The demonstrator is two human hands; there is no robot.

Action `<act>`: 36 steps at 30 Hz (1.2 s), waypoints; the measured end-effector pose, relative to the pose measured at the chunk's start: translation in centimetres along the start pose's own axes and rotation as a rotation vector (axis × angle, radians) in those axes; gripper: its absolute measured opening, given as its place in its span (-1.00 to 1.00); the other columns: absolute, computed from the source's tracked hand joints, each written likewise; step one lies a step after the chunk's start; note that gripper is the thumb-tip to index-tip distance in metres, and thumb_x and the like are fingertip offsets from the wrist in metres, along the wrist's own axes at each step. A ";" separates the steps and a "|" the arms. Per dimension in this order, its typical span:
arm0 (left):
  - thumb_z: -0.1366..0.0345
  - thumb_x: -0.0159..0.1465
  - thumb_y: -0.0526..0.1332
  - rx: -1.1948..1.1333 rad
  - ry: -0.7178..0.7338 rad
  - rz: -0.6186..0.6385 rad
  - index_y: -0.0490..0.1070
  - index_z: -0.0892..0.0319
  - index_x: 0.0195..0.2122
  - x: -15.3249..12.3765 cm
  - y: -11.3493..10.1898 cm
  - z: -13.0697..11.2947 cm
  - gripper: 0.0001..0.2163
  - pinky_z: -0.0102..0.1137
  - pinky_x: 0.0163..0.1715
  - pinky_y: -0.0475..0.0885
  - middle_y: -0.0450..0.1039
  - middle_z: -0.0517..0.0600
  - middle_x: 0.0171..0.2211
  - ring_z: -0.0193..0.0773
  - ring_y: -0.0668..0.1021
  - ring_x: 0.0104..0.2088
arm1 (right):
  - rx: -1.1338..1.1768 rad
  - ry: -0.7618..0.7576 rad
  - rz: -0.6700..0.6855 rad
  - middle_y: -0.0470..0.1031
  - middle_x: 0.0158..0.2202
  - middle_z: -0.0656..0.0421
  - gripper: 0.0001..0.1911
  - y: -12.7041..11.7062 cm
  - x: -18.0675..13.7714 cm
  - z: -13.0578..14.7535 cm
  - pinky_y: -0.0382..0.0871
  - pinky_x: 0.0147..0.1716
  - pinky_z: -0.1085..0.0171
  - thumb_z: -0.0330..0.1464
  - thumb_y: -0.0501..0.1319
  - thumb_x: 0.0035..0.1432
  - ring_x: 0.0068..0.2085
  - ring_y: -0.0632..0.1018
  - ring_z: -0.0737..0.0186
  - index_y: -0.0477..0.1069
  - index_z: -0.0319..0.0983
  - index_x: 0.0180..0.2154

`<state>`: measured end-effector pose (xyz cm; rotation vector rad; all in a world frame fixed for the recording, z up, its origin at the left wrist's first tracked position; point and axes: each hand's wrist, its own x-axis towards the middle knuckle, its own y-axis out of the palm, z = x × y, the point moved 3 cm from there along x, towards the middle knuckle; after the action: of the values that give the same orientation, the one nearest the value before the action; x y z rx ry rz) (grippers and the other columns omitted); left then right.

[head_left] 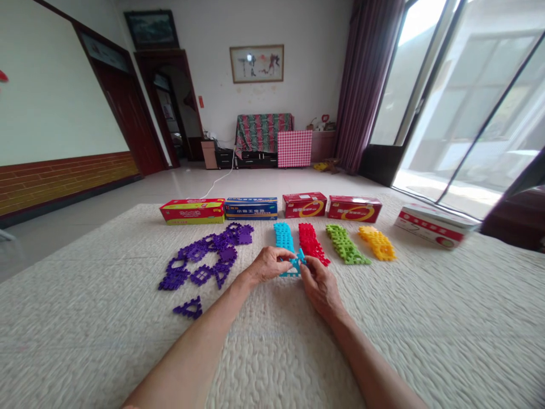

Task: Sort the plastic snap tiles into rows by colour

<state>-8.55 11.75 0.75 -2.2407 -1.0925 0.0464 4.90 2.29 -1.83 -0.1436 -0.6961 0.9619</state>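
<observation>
My left hand (pixel 271 263) pinches a light-blue interlocking plastic piece (pixel 291 274) at the near end of the blue row. Close beside it, my right hand (pixel 322 285) grips a small light-blue piece (pixel 302 255) between thumb and fingers. The fingertips almost meet, and partly hide how the two pieces touch. Just beyond lies a stack of light-blue pieces (pixel 283 236). To its right are rows of red pieces (pixel 312 241), green pieces (pixel 347 244) and yellow pieces (pixel 377 242). Purple pieces (pixel 202 250) lie scattered on the left, with one purple triangle (pixel 189 308) nearer my left forearm.
Behind the pieces stand a red-and-yellow box (pixel 192 212), a blue box (pixel 251 208) and two red boxes (pixel 305 205). A white-and-red box (pixel 434 226) sits far right. Everything rests on a quilted cream cover (pixel 264 358). A glass door (pixel 468 113) is at the right.
</observation>
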 end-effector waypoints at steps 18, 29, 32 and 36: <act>0.39 0.07 0.21 0.096 0.015 -0.233 0.57 0.21 -0.22 1.0 -0.7 1.4 -0.75 -0.50 -0.47 0.40 0.53 -0.02 -0.36 -0.40 0.48 -0.51 | -0.010 0.018 -0.141 0.54 -0.42 0.12 -0.68 -0.4 0.4 -0.6 0.35 -0.38 0.30 -0.23 0.09 0.07 -0.43 0.50 0.23 0.48 -0.26 -0.25; 0.12 0.11 0.23 -0.337 -0.166 -0.075 0.51 0.28 -0.42 0.8 -0.9 -0.1 -0.73 -0.54 -0.67 0.22 0.45 -0.06 -0.56 -0.48 0.35 -0.66 | 0.060 -0.109 -0.082 0.53 -0.35 0.12 -0.85 -0.2 0.1 0.1 0.42 -0.31 0.28 -0.36 0.12 0.04 -0.35 0.52 0.24 0.42 -0.22 -0.33; 0.05 0.07 0.26 -0.430 -0.236 0.095 0.49 0.29 -0.41 0.3 -0.7 -0.4 -0.66 -0.54 -0.66 0.20 0.45 -0.03 -0.50 -0.47 0.40 -0.63 | 0.090 -0.215 -0.070 0.51 -0.31 0.12 -0.88 -0.2 0.0 0.6 0.45 -0.27 0.26 -0.42 0.12 0.04 -0.27 0.52 0.22 0.41 -0.20 -0.34; 0.12 -0.01 0.34 -0.540 -0.302 0.241 0.45 0.28 -0.14 -0.1 -0.2 -0.3 -0.55 -0.52 -0.59 0.27 0.43 -0.05 -0.45 -0.43 0.45 -0.56 | 0.137 -0.253 -0.050 0.49 -0.27 0.10 -0.89 0.0 -0.1 0.9 0.47 -0.26 0.24 -0.44 0.13 0.04 -0.24 0.52 0.22 0.40 -0.19 -0.34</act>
<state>-8.68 11.58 1.04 -2.9195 -1.0717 0.2202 4.35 2.07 -1.20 0.1183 -0.8585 0.9860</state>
